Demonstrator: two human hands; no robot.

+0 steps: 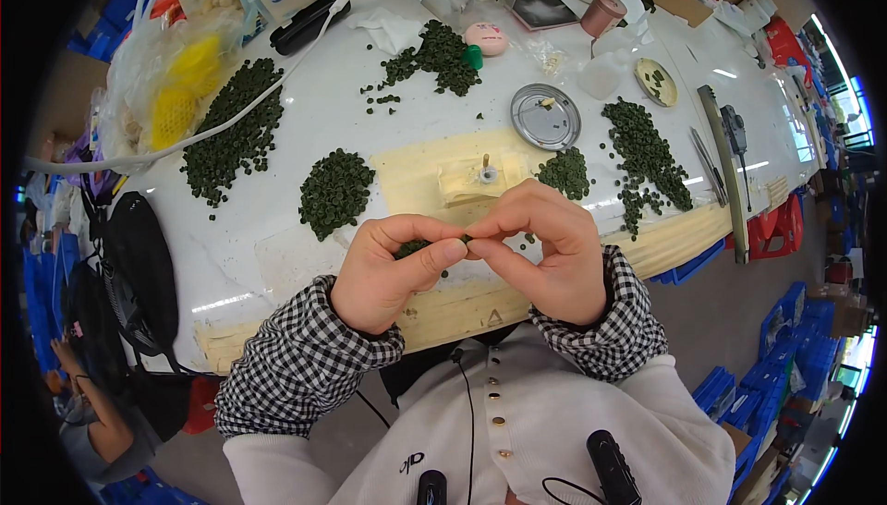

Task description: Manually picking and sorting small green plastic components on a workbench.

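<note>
My left hand (393, 269) and my right hand (552, 248) meet over the table's near edge, fingertips pinched together. Between them is a tiny dark green piece (465, 239), mostly covered by the fingers. More green pieces (409, 249) show behind my left thumb. Just beyond my hands stands a small clear block (467, 182) with an upright metal pin, resting on yellowish tape. A heap of small round green pieces (336, 194) lies left of the block, and a smaller heap (565, 172) lies to its right.
Further green heaps lie at the left (242, 121), back (447, 57) and right (645, 154). A round metal lid (546, 117) holds small bits. Tweezers (709, 166) lie at the right. A white cable (268, 89) crosses the left side, near a plastic bag (166, 89) and a black bag (140, 274).
</note>
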